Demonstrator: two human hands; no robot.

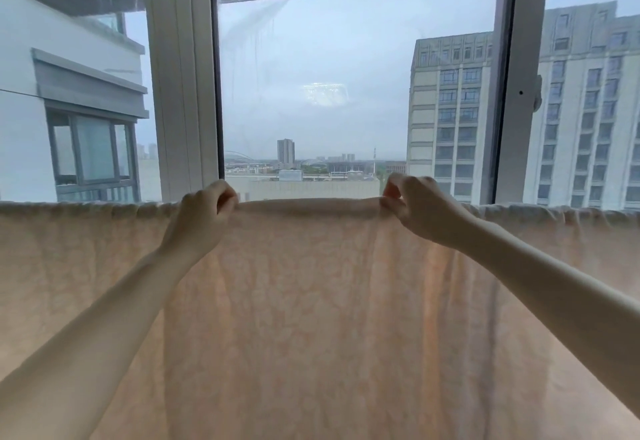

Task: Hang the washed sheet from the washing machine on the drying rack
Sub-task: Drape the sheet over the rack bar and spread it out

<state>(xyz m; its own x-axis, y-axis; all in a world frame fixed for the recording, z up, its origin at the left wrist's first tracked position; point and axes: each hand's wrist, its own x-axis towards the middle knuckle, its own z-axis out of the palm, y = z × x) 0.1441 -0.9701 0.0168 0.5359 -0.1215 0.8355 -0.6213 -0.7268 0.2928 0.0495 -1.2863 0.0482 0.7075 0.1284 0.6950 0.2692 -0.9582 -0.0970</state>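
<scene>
A pale peach sheet (311, 301) with a faint floral pattern hangs across the whole width of the view, draped over a horizontal bar that the cloth hides. Its top fold is bunched into small gathers at the far left and far right and lies smooth in the middle. My left hand (204, 214) pinches the top fold left of centre. My right hand (415, 207) pinches the same fold right of centre. Both arms reach forward and up to it. The washing machine is out of view.
Directly behind the sheet stands a large window with white frames (183, 93) and a second upright (512, 93). Tall buildings show through the glass. The hanging cloth hides everything below the bar.
</scene>
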